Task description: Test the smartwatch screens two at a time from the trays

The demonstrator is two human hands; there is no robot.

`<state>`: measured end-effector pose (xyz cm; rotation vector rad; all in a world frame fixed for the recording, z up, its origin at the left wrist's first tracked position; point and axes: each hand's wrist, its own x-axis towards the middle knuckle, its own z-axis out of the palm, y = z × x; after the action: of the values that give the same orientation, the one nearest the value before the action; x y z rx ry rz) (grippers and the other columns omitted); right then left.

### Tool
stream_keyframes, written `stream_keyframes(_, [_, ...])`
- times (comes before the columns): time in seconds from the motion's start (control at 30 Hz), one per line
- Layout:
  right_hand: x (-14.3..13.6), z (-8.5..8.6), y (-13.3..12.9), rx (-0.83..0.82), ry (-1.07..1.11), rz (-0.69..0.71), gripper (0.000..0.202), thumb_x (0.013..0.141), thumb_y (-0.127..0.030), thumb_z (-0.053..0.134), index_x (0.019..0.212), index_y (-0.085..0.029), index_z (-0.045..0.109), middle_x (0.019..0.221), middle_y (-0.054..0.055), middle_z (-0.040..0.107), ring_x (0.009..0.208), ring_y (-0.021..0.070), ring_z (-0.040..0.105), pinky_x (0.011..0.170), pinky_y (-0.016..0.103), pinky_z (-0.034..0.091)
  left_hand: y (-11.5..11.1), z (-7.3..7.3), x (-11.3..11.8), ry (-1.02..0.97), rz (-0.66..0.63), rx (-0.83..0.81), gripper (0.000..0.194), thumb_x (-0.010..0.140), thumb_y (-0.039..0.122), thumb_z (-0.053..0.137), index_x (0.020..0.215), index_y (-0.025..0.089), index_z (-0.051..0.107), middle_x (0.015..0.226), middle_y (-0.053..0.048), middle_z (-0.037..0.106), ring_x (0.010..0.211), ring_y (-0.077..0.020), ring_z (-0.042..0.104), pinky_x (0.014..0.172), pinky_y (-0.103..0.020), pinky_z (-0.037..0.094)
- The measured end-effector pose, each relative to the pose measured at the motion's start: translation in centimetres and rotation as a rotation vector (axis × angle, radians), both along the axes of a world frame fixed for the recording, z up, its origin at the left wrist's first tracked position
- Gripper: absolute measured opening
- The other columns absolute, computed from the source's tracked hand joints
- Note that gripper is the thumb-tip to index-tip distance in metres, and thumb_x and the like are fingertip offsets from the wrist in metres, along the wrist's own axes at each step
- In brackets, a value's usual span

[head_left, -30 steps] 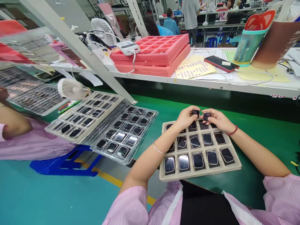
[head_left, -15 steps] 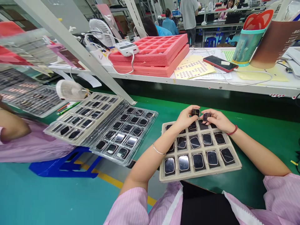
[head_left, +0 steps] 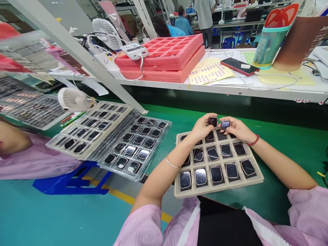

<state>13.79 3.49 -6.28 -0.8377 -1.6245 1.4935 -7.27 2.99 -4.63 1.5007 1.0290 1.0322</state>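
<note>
Between the thumb and fingers of my left hand (head_left: 202,128) is a small dark, rounded-square piece (head_left: 212,121) that looks like a watch face. My right hand (head_left: 238,130) pinches a similar watch face (head_left: 225,125), whose surface catches a pale reflection. Both are held side by side, just above the far row of a cream foam tray (head_left: 197,192). Rows of the same rounded-square watch faces sit in the tray's compartments, one of them a watch face (head_left: 216,174) in the near row. My left forearm hides part of the tray's left column.
Left of me lie a clear plastic tray (head_left: 140,177) of watch faces and another cream tray (head_left: 79,155). A co-worker's arm (head_left: 15,138) is at the far left. A slanted white post (head_left: 84,58) meets the bench. Above it, a shelf holds red foam trays (head_left: 164,73) and a phone (head_left: 239,66).
The watch face in my right hand has tilted, turning from dark to a pale reflection. My hands stay nearly in place, and the view has shifted slightly.
</note>
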Motion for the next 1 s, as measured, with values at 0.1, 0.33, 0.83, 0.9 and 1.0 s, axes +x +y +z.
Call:
stream_keyframes(0.1, [0.01, -0.19, 0.10, 0.015, 0.009, 0.003, 0.047, 0.075, -0.016, 0.066, 0.122, -0.023, 0.061, 0.113, 0.008, 0.072, 0.089, 0.0192, 0.072, 0.071, 0.031, 0.061, 0.31, -0.31, -0.12, -0.019, -0.017, 0.025, 0.058, 0.065, 0.002, 0.058, 0.121, 0.017, 0.062, 0.114, -0.007, 0.067, 0.093, -0.0148, 0.064, 0.085, -0.028, 0.053])
stream_keyframes(0.33, [-0.06, -0.25, 0.05, 0.042, 0.002, -0.009, 0.048, 0.073, -0.015, 0.065, 0.120, -0.023, 0.062, 0.112, 0.007, 0.071, 0.089, 0.0205, 0.071, 0.073, 0.034, 0.061, 0.34, -0.42, -0.15, 0.008, -0.039, 0.040, 0.060, 0.066, 0.002, 0.055, 0.124, 0.016, 0.061, 0.113, -0.008, 0.068, 0.098, -0.0168, 0.065, 0.089, -0.030, 0.051])
stream_keyframes(0.83, [-0.01, -0.11, -0.05, -0.003, -0.013, 0.000, 0.043, 0.077, -0.020, 0.067, 0.119, -0.020, 0.060, 0.107, 0.008, 0.073, 0.083, 0.0176, 0.073, 0.068, 0.029, 0.060, 0.09, -0.52, 0.00, 0.121, 0.006, 0.103, 0.054, 0.070, 0.006, 0.056, 0.122, 0.017, 0.063, 0.113, -0.007, 0.069, 0.092, -0.0155, 0.064, 0.085, -0.028, 0.053])
stream_keyframes(0.9, [0.00, -0.16, -0.03, -0.011, -0.014, 0.001, 0.043, 0.077, -0.020, 0.067, 0.119, -0.020, 0.060, 0.107, 0.008, 0.074, 0.082, 0.0176, 0.073, 0.068, 0.029, 0.061, 0.04, -0.52, 0.02, 0.156, 0.024, 0.110, 0.054, 0.070, 0.006, 0.056, 0.122, 0.018, 0.063, 0.111, -0.006, 0.069, 0.089, -0.0149, 0.063, 0.084, -0.028, 0.053])
stream_keyframes(1.0, [-0.02, -0.15, -0.04, -0.020, -0.018, -0.005, 0.042, 0.078, -0.019, 0.067, 0.119, -0.020, 0.060, 0.105, 0.008, 0.075, 0.081, 0.0178, 0.073, 0.067, 0.029, 0.061, -0.04, -0.41, 0.09, 0.172, 0.033, 0.115, 0.051, 0.071, 0.008, 0.057, 0.120, 0.018, 0.063, 0.111, -0.006, 0.069, 0.088, -0.0144, 0.064, 0.084, -0.028, 0.053])
